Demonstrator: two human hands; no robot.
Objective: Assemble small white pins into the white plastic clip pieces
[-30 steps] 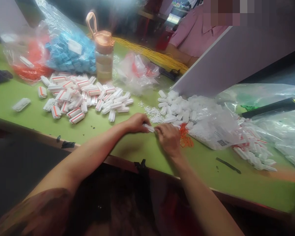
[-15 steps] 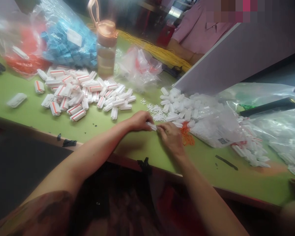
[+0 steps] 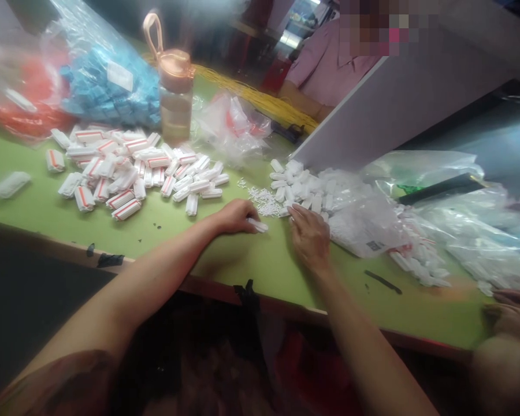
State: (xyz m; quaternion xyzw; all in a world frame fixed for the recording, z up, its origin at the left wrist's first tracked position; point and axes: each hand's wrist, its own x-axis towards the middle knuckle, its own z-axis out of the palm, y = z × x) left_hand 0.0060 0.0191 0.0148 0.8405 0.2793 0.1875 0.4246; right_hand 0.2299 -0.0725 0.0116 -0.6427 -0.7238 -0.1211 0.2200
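My left hand (image 3: pixel 235 216) rests on the green table (image 3: pixel 251 260) with its fingers closed round a small white plastic piece (image 3: pixel 258 225). My right hand (image 3: pixel 308 236) lies a little to the right, fingers stretched forward toward a heap of plain white pieces (image 3: pixel 303 188) and a scatter of tiny white bits (image 3: pixel 264 200). It holds nothing that I can see. To the left lies a pile of white pieces with orange stripes (image 3: pixel 125 170).
A pink-capped bottle (image 3: pixel 173 95) stands behind the striped pile, with bags of blue (image 3: pixel 108 86) and red parts (image 3: pixel 21 104) beside it. Clear bags (image 3: pixel 450 231) cover the right side. Across the table sits a person in a pink shirt (image 3: pixel 325 69) by yellow wires (image 3: pixel 264 98). Another person's hand (image 3: pixel 511 306) shows at the right edge.
My hands have parted. The right hand let go of the white piece and reached forward toward the white heap; the left hand keeps the piece.
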